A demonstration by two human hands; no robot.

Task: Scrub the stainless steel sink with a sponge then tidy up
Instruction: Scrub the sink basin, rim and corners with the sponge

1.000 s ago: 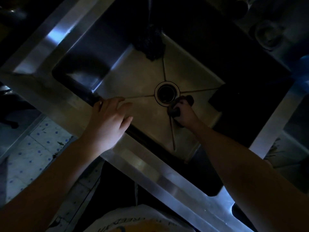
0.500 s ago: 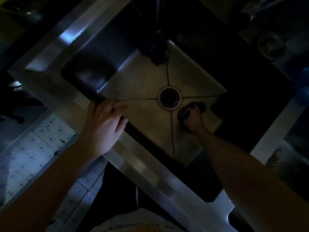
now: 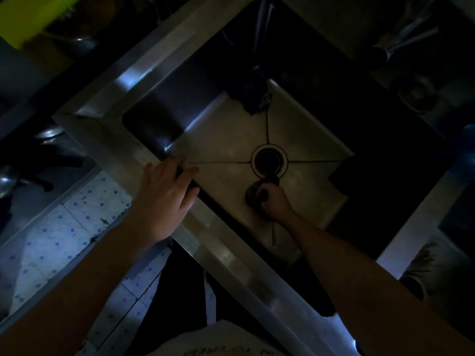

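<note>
The stainless steel sink (image 3: 221, 140) fills the middle of the dim head view, with a round drain (image 3: 268, 160) at its centre. My right hand (image 3: 276, 204) is down in the basin just below the drain, gripping a dark sponge (image 3: 253, 192) pressed onto the sink floor. My left hand (image 3: 164, 196) rests flat on the sink's near left rim, its fingertips hanging over the inner edge.
A dark crumpled object (image 3: 253, 95) lies at the basin's far corner under the tap (image 3: 262, 27). A dark rectangular shape (image 3: 359, 173) lies along the basin's right side. Tiled floor (image 3: 51, 240) shows at the lower left. Metal items (image 3: 416, 93) stand at the upper right.
My right hand slid the sponge from beside the drain out to its right, then back to just below it. My left hand stayed on the rim.
</note>
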